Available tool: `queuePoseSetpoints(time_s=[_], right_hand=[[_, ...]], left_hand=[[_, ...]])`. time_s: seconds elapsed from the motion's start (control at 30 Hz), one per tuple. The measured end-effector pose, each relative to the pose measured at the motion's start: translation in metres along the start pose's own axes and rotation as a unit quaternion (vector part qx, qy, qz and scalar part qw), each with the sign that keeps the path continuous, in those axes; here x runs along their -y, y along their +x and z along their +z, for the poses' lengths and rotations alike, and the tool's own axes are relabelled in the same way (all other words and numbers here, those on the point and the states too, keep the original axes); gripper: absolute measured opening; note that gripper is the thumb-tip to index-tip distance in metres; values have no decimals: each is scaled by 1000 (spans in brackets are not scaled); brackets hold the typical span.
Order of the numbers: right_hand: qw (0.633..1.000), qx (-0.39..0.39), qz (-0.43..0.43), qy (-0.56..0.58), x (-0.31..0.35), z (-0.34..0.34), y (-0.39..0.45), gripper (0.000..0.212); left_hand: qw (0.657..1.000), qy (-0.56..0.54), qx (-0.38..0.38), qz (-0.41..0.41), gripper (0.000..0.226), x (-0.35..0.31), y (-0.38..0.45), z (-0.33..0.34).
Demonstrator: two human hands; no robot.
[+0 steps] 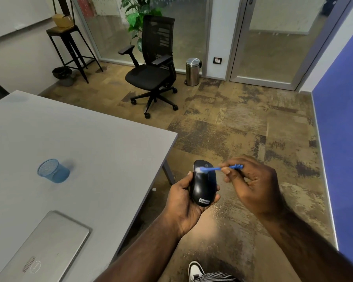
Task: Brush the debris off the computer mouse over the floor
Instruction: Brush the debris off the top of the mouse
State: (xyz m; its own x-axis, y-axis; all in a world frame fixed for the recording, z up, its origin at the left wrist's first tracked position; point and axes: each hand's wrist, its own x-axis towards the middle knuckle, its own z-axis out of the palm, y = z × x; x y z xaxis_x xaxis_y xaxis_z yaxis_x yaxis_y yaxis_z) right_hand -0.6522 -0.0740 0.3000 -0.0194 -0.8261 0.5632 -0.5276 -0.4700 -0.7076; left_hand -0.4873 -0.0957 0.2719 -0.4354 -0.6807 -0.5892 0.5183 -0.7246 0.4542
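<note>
Lenovo mouse (203, 185), black and glossy, sat in the person's left hand (184, 202), held out over the mottled brown carpet floor (243, 127) just beyond the corner of the grey table (86, 139). The left fingers curled under and around its body, the thumb lying along its left side, its logo end toward the person. A small blue brush (218, 168) lay across the front of the mouse, its white bristled tip touching the button area near the scroll wheel. The right hand (251, 186) pinched the brush handle between thumb and fingertips, the other fingers folded in toward the palm.

On the table stood a blue mesh pen cup (53, 170) and, nearer the person, a closed silver Dell laptop (45, 251). Farther off on the floor were a black mesh office chair (153, 68) and a steel pedal bin (192, 71) against the glass partition. A tall black stool (69, 43) stood by the left wall, and a white and black shoe (196, 270) showed at the bottom edge.
</note>
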Motion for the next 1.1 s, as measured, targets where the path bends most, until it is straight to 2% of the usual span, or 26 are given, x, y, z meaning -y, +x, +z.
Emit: queuePoseSetpoints(time_s=[0.1, 0.2, 0.27, 0.43, 0.63, 0.8, 0.97, 1.1], right_hand=[[1000, -12, 5, -9, -4, -2, 6, 15], [997, 60, -6, 40, -1, -7, 4, 12], [996, 81, -9, 44, -1, -8, 3, 12], [1000, 14, -8, -7, -3, -10, 5, 14], [988, 141, -50, 31, 4, -10, -6, 12], [997, 54, -57, -10, 5, -13, -4, 16], [986, 145, -81, -7, 4, -13, -12, 12], [997, 46, -56, -23, 2, -16, -13, 16]], left_hand=[[1000, 8, 6, -4, 48, 1, -1, 3], [1000, 13, 2, -3, 49, 2, -1, 2], [1000, 12, 0, -6, 51, 2, -1, 1], [1000, 9, 1, -6, 47, 1, -2, 3], [1000, -7, -1, -1, 48, 4, -2, 3], [1000, -1, -6, 12, 49, 3, 2, 1], [998, -56, 21, -4, 52, 0, -1, 1], [997, -75, 8, 6, 50, -3, 2, 1]])
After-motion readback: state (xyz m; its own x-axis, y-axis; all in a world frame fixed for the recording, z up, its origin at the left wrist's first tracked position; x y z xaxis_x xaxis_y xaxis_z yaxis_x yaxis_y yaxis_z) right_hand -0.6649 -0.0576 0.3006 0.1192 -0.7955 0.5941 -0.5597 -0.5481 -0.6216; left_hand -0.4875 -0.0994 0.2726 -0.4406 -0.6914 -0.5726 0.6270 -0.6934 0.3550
